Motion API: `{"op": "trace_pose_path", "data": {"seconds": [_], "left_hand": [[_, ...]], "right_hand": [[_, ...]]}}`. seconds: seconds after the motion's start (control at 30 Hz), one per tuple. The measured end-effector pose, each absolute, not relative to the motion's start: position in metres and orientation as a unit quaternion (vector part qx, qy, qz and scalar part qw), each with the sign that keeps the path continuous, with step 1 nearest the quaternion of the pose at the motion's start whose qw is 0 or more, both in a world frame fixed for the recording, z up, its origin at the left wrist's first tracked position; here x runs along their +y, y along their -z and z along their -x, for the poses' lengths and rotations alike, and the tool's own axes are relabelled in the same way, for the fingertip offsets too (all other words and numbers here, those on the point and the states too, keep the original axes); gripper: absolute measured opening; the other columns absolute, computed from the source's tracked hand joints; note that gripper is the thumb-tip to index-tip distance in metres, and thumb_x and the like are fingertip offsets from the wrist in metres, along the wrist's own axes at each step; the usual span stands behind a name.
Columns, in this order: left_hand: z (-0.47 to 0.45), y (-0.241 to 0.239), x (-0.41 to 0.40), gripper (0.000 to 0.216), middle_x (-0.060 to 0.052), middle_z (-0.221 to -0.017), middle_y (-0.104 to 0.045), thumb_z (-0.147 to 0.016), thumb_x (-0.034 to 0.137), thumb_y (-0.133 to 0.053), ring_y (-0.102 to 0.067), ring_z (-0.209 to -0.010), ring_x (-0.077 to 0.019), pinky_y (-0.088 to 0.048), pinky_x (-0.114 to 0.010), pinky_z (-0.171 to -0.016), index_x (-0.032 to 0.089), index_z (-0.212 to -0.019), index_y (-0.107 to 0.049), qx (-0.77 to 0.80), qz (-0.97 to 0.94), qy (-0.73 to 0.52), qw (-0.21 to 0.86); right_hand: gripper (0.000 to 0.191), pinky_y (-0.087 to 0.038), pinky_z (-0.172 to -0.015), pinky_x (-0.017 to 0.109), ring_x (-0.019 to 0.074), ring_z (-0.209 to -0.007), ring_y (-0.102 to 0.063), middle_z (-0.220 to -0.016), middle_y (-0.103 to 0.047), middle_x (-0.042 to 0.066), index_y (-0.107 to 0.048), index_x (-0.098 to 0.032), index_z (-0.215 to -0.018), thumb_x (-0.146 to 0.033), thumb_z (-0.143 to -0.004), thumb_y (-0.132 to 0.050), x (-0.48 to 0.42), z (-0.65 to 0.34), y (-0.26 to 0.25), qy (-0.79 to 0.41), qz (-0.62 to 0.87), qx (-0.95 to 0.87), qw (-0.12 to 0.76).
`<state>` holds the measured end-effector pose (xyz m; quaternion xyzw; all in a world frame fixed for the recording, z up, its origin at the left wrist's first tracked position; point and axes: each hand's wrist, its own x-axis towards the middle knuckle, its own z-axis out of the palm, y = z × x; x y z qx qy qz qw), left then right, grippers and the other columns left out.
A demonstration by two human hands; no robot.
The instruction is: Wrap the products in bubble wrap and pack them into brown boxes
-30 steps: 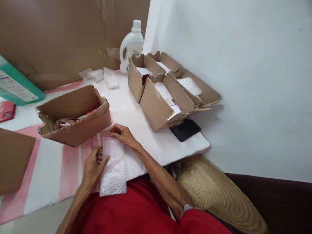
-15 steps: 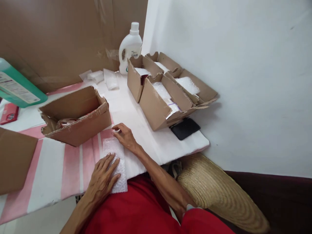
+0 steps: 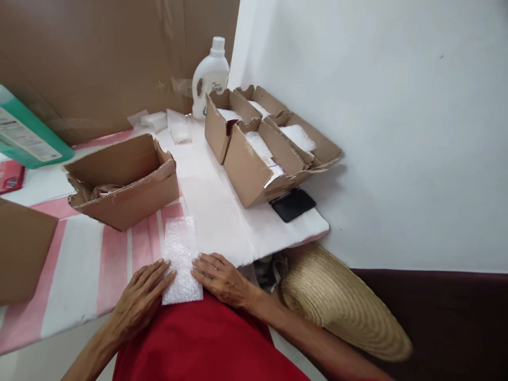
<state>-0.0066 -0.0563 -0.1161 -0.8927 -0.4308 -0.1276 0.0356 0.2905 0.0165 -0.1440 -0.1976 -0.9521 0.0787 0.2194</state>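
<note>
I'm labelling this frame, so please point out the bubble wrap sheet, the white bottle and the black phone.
bubble wrap sheet (image 3: 180,254): head view, middle of the sheet above the hands.
white bottle (image 3: 209,79): head view, on its body.
black phone (image 3: 292,205): head view, centre of its dark face.

**Soft daylight, clean frame, a bit of wide-angle stretch**

You've got bright, even light here, nothing harsh. The open brown cardboard boxes (image 3: 262,153) throw a soft shadow rightward onto the plain white wall (image 3: 397,132), so your light's coming from the left. No glare even on the clear bubble-wrap sheet (image 3: 180,259). The dark brown floor strip (image 3: 456,317) at lower right goes murky. Focus holds through the middle, but the woven straw hat (image 3: 341,301) and your forearms look stretched and slightly smeared near the bottom edge.
</note>
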Motion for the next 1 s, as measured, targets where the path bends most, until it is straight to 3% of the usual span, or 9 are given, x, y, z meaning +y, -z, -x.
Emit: {"op": "trace_pose_path", "data": {"seconds": [0.17, 0.27, 0.4, 0.5, 0.57, 0.67, 0.8, 0.9, 1.0], "left_hand": [[0.001, 0.111, -0.052, 0.063, -0.012, -0.149, -0.056, -0.086, 0.019, -0.057, -0.05, -0.138, -0.0271, -0.042, -0.041, -0.109, 0.021, -0.148, -0.048, -0.44, 0.886, 0.147, -0.017], [0.001, 0.108, -0.052, 0.059, -0.013, -0.145, -0.059, -0.086, 0.023, -0.06, -0.053, -0.134, -0.0274, -0.044, -0.042, -0.106, 0.022, -0.144, -0.051, -0.453, 0.874, 0.172, -0.044], [-0.001, 0.112, -0.046, 0.036, -0.008, -0.127, -0.07, -0.093, 0.021, -0.057, -0.063, -0.118, -0.0218, -0.049, -0.037, -0.097, 0.025, -0.128, -0.061, -0.492, 0.832, 0.246, -0.074], [-0.01, 0.114, -0.038, 0.012, -0.003, -0.101, -0.072, -0.097, 0.025, -0.056, -0.067, -0.097, -0.0178, -0.052, -0.031, -0.086, 0.024, -0.104, -0.065, -0.543, 0.776, 0.304, -0.1], [-0.017, 0.114, -0.033, 0.016, -0.001, -0.082, -0.067, -0.098, 0.032, -0.055, -0.063, -0.081, -0.0167, -0.05, -0.029, -0.074, 0.023, -0.086, -0.062, -0.585, 0.744, 0.308, -0.103], [-0.028, 0.115, -0.028, 0.03, 0.001, -0.069, -0.058, -0.099, 0.038, -0.052, -0.056, -0.068, -0.0168, -0.046, -0.029, -0.065, 0.023, -0.074, -0.054, -0.641, 0.711, 0.279, -0.075], [-0.04, 0.118, -0.025, 0.023, -0.002, -0.08, -0.062, -0.099, 0.042, -0.052, -0.059, -0.073, -0.0189, -0.047, -0.032, -0.069, 0.022, -0.09, -0.058, -0.682, 0.677, 0.276, -0.029], [-0.047, 0.116, -0.028, 0.029, -0.01, -0.106, -0.067, -0.097, 0.036, -0.056, -0.064, -0.094, -0.0233, -0.049, -0.037, -0.082, 0.019, -0.12, -0.056, -0.685, 0.665, 0.295, 0.045], [-0.05, 0.114, -0.031, 0.038, -0.013, -0.121, -0.067, -0.094, 0.029, -0.061, -0.063, -0.112, -0.0273, -0.046, -0.043, -0.095, 0.022, -0.131, -0.055, -0.608, 0.743, 0.269, 0.076]], "right_hand": [[0.028, -0.047, -0.1, 0.041, 0.0259, -0.123, -0.056, -0.126, -0.07, 0.012, -0.063, -0.015, -0.124, -0.03, -0.1, -0.058, 0.019, -0.28, 0.148, -0.143, 0.223, -0.922, 0.282], [0.022, -0.048, -0.095, 0.04, 0.0233, -0.115, -0.059, -0.118, -0.071, 0.011, -0.064, -0.018, -0.12, -0.027, -0.101, -0.058, 0.02, -0.278, 0.142, -0.205, 0.256, -0.894, 0.305], [0.015, -0.049, -0.083, 0.037, 0.0212, -0.092, -0.06, -0.097, -0.072, 0.007, -0.066, -0.018, -0.106, -0.025, -0.103, -0.053, 0.021, -0.267, 0.138, -0.272, 0.322, -0.829, 0.367], [0.019, -0.047, -0.076, 0.037, 0.0213, -0.081, -0.058, -0.084, -0.068, 0.005, -0.065, -0.019, -0.092, -0.029, -0.103, -0.052, 0.022, -0.256, 0.139, -0.277, 0.377, -0.79, 0.397], [0.017, -0.049, -0.076, 0.037, 0.0216, -0.08, -0.058, -0.083, -0.067, 0.005, -0.065, -0.019, -0.097, -0.031, -0.103, -0.054, 0.022, -0.249, 0.141, -0.275, 0.409, -0.767, 0.411], [0.022, -0.052, -0.079, 0.036, 0.0211, -0.081, -0.06, -0.085, -0.065, 0.004, -0.059, -0.019, -0.121, -0.029, -0.101, -0.056, 0.02, -0.242, 0.144, -0.273, 0.451, -0.734, 0.428], [0.03, -0.054, -0.077, 0.036, 0.0216, -0.079, -0.059, -0.083, -0.06, 0.003, -0.052, -0.019, -0.13, -0.025, -0.1, -0.056, 0.019, -0.235, 0.147, -0.22, 0.486, -0.733, 0.423], [0.025, -0.054, -0.077, 0.038, 0.0236, -0.084, -0.058, -0.089, -0.061, 0.006, -0.054, -0.02, -0.124, -0.024, -0.099, -0.056, 0.021, -0.233, 0.146, -0.201, 0.487, -0.742, 0.415], [0.017, -0.055, -0.081, 0.04, 0.0253, -0.093, -0.059, -0.099, -0.062, 0.009, -0.058, -0.021, -0.115, -0.02, -0.098, -0.055, 0.023, -0.233, 0.143, -0.213, 0.47, -0.745, 0.423]]}}
